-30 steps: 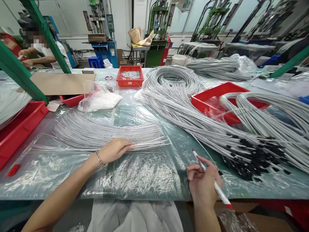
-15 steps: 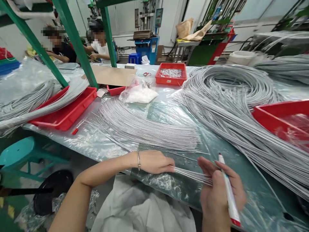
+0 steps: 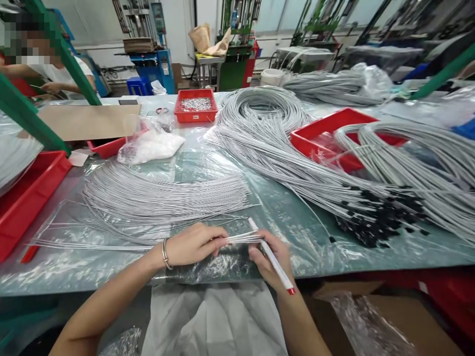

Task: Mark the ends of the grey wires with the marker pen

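My left hand (image 3: 202, 243), with a bracelet at its wrist, is closed round a few thin grey wires (image 3: 239, 239). Their long ends trail left across the table. In my right hand (image 3: 272, 252) lies a white marker pen (image 3: 273, 263), red at its lower end, its tip pointing up and away. My right fingers also touch the free ends of the held wires; how firmly they grip them I cannot tell. Just beyond both hands lies a fanned bundle of thin grey wires (image 3: 166, 193). A red pen cap (image 3: 29, 254) rests on the table at far left.
Coiled grey cables (image 3: 260, 111) spread to the right, ending in black tips (image 3: 378, 217). A red tray of small metal parts (image 3: 196, 116) stands behind, near a white plastic bag (image 3: 152, 146). Green posts (image 3: 33, 116) rise at left. A co-worker (image 3: 74, 74) sits beyond.
My view has swung to the right, bringing the black-tipped cables into sight. My hands have come closer together, and my right fingers have closed in at the wire ends, still with the marker pen.
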The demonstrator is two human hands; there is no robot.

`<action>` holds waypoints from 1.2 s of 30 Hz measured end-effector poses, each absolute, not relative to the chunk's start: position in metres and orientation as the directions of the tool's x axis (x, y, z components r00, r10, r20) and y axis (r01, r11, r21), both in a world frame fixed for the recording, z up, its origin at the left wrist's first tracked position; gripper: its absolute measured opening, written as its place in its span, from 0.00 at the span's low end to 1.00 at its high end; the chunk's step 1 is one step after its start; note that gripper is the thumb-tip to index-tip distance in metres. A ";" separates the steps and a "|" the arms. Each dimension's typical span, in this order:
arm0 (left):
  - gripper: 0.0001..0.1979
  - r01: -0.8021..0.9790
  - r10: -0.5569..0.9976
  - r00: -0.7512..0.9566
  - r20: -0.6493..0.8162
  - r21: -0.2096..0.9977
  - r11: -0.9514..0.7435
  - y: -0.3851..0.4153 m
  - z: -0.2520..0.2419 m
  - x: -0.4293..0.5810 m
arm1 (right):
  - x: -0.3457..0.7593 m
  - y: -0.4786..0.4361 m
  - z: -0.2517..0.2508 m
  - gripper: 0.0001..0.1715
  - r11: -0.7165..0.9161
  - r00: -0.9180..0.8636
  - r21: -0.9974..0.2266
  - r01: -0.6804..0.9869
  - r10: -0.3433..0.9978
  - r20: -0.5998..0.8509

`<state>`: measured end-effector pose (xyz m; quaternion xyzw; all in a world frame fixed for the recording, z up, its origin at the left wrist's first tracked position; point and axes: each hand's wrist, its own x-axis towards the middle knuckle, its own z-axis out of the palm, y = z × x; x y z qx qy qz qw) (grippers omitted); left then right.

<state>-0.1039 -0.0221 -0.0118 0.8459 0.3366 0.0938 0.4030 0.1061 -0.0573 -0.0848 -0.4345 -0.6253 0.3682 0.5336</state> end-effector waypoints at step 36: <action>0.25 0.343 0.342 0.890 -0.300 0.937 -0.070 -0.009 -0.023 -0.105 | 0.120 -0.043 -0.071 0.15 0.798 -0.333 -0.500 0.337 0.598 0.729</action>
